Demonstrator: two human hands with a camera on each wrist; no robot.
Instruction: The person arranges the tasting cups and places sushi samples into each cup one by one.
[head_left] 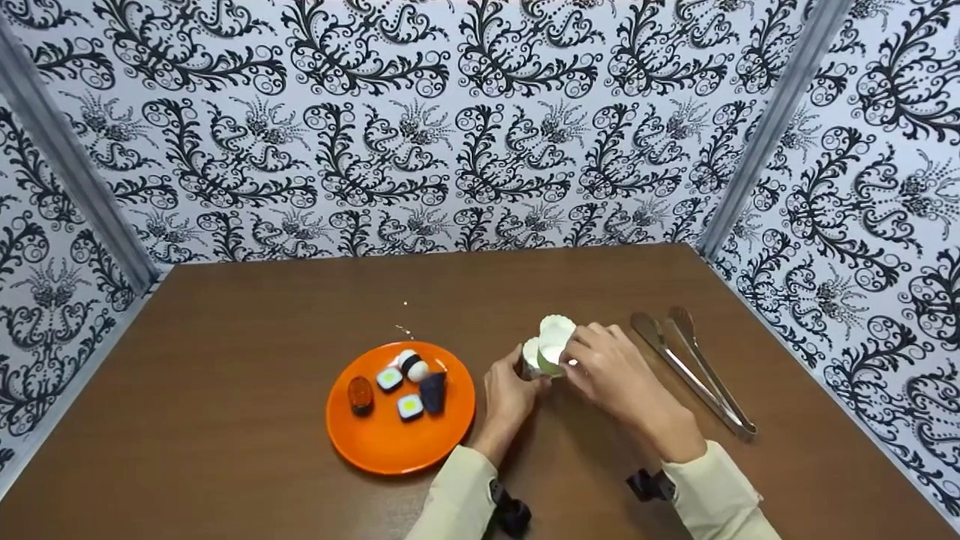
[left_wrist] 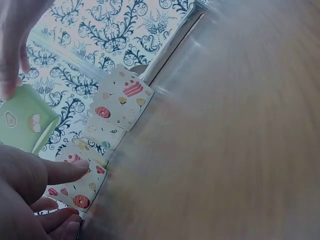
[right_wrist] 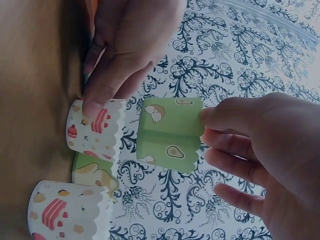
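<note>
My right hand (head_left: pixel 604 364) pinches the rim of a green paper baking cup (right_wrist: pixel 170 135) between thumb and fingers. In the right wrist view this cup is off the table, tilted on its side in the frame. A white baking cup with cake prints (right_wrist: pixel 100 125) stands on the table, gripped by my left hand (head_left: pixel 510 390), its thumb against the cup wall. Beside it are a second green cup (right_wrist: pixel 95 175), partly hidden, and another white printed cup (right_wrist: pixel 70 210). In the left wrist view, the left fingers (left_wrist: pixel 65 172) lie around the near white cup (left_wrist: pixel 80 187).
An orange plate (head_left: pixel 367 450) left of the hands bears several toy-like sushi pieces. Metal tongs (head_left: pixel 701 371) lie spread on the brown table (head_left: pixel 247 337) to the right. Small white specks (head_left: pixel 405 330) lie behind the plate. Patterned walls (head_left: pixel 390 127) enclose the table.
</note>
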